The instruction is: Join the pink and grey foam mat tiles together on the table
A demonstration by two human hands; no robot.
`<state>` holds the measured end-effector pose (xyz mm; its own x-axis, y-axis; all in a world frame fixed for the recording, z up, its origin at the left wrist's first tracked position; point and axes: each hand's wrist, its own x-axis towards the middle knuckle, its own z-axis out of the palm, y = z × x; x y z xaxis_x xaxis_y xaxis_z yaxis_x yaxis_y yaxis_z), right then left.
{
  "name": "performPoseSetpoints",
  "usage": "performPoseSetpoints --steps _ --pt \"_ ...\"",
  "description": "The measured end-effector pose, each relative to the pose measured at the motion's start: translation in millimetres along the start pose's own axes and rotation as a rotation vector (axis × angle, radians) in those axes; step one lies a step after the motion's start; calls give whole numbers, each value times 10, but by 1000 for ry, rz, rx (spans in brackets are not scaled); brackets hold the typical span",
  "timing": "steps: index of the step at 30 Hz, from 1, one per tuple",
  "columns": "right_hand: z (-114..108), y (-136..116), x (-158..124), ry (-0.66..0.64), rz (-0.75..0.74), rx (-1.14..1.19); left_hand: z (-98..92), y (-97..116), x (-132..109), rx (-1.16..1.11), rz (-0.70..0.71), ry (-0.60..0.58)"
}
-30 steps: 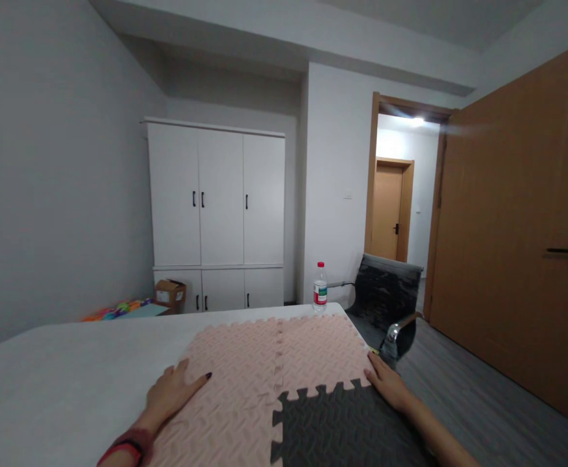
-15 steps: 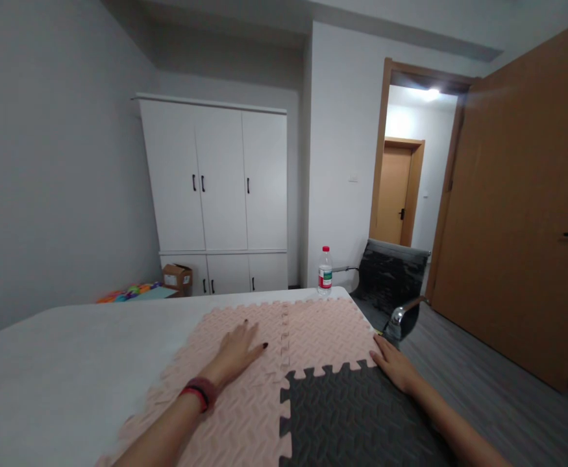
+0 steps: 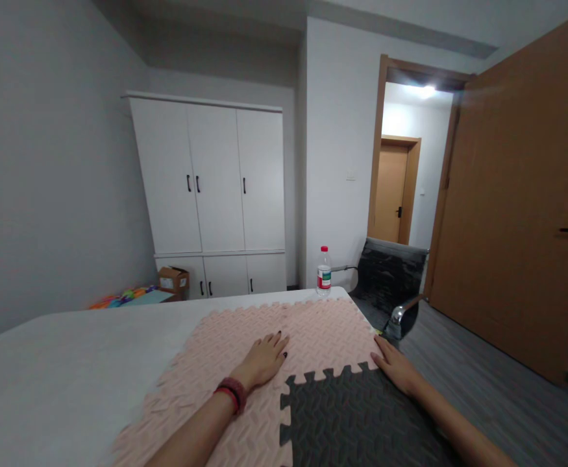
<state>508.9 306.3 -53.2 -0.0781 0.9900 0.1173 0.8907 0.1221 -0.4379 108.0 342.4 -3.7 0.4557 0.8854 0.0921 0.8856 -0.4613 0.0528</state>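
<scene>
Left hand [image 3: 263,360] has moved rightward across pink matting [image 3: 208,357].

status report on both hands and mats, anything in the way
Left hand laid on pink mats. Right hand at mats' right edge. Dark mat, toothed edges against pink. Bottle upright beyond mats, clear of both hands.

And down at the bottom edge, the dark mat [image 3: 356,415] runs right out of frame, both forearms cut off there too! The left hand [image 3: 263,359] covers a patch of pink matting [image 3: 225,334]; the right forearm [image 3: 442,408] hides some of the dark mat's side. Upper right, the door [image 3: 517,194] is clipped; at centre, the bottle [image 3: 323,280] carries print too tiny to read; lower left, colourful objects [image 3: 124,297] blur beyond telling.
</scene>
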Motion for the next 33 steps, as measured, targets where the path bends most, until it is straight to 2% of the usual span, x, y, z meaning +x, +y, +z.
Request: performPoseSetpoints --steps 4,10,15,21,26,33 --pt "-14 -17 -17 6 2 -3 -110 -109 288 2 -13 77" --pt "-36 -58 -30 0 12 -9 92 -221 643 -19 -71 88" --pt "-52 -94 -46 14 20 4 109 -322 818 0 -29 108" --pt "-57 -96 -53 14 19 36 308 -339 1128 6 -140 176" --pt "-65 -109 -56 20 15 21 416 -379 1248 10 -168 192" --pt "-74 -126 -57 16 24 16 323 -353 1295 29 -152 217"
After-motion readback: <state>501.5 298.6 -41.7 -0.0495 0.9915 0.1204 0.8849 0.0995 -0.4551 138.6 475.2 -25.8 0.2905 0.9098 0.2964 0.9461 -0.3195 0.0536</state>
